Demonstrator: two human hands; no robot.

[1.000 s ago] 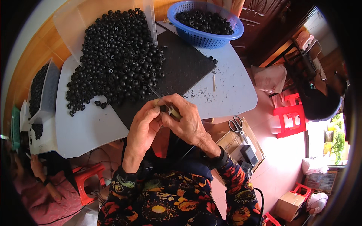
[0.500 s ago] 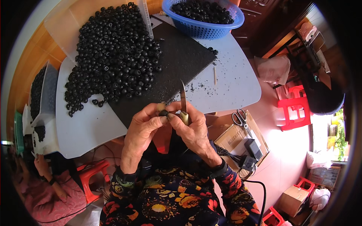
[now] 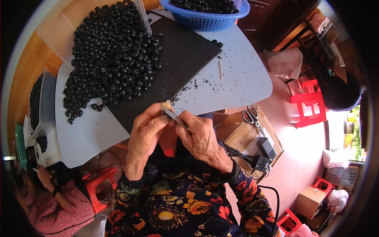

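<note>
My left hand (image 3: 145,132) is closed in a pinch over the table's near edge. A black bead sat in its fingertips in the earlier frame; now the fingers and blade mostly hide it. On the index finger is a tan covering (image 3: 167,104). My right hand (image 3: 201,136) grips a small knife (image 3: 171,113), its handle inside the fist. The blade points left, across the left fingertips. Beyond the hands, a large heap of black beads (image 3: 114,51), round with holes, spreads over a dark mat (image 3: 177,51) and the white table (image 3: 241,75).
A blue basket (image 3: 205,21) of black beads stands at the far edge. Black shavings and a thin stick (image 3: 220,70) lie on the table. At right are scissors (image 3: 252,117) and adapters (image 3: 265,148) on a cardboard box (image 3: 241,138). A person (image 3: 59,205) sits at lower left.
The knife has swung from pointing up and away to lying leftward across my left fingertips. My right fist has turned over. The view has shifted slightly.
</note>
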